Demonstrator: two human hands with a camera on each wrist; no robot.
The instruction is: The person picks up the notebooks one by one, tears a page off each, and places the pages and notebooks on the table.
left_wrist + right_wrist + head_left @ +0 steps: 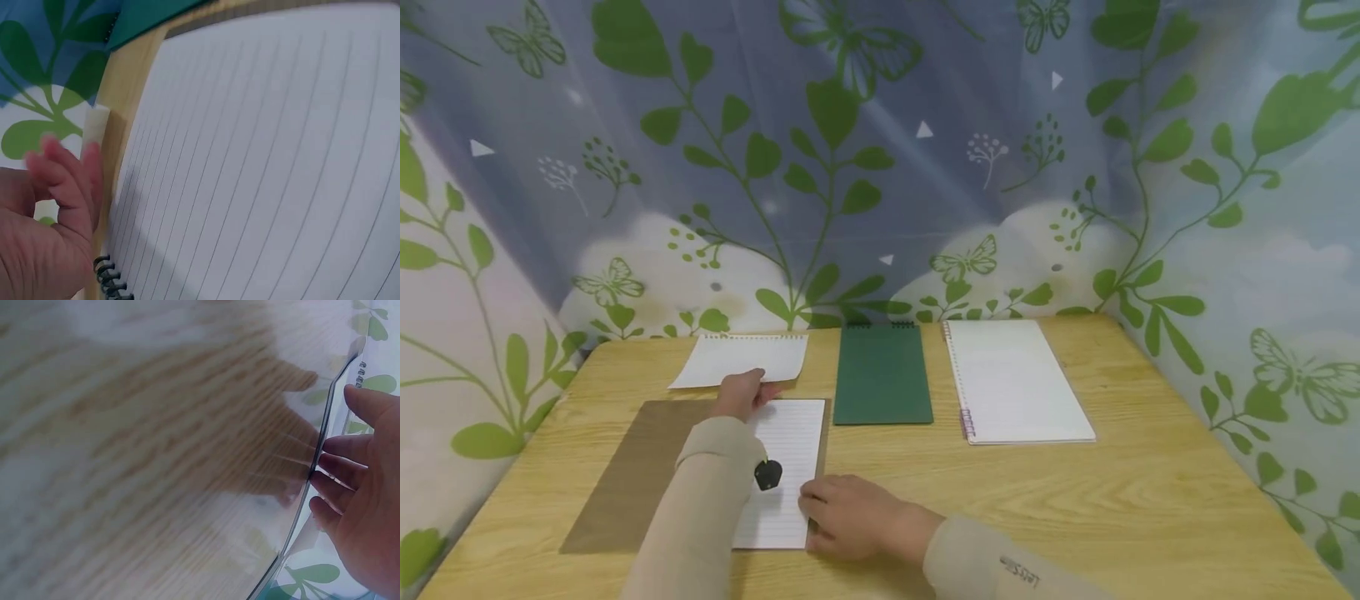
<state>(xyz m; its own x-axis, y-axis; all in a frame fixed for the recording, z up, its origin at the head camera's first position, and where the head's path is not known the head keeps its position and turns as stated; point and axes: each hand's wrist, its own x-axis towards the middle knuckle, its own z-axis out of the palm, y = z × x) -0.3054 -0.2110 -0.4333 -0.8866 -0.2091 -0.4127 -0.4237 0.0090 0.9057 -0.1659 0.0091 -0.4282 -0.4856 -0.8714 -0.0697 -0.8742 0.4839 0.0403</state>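
At the back left lies a small white notepad (741,354) with a row of binding holes or coils along its far edge. My left hand (741,395) pinches its near edge, where the white page lifts and bends. Below that arm, a spiral notebook lies open, with a brown cover (632,467) on the left and a lined page (793,442) on the right. Dark binding coils (111,281) show in the left wrist view; the sleeve hides them in the head view. My right hand (853,515) rests with relaxed fingers at the lined page's right edge.
A green top-bound notepad (882,375) lies at the back centre, and a white spiral notebook (1018,379) lies right of it. A small black piece (768,474) shows beside the left sleeve. Leaf-patterned curtains (880,167) surround the wooden table (1112,508).
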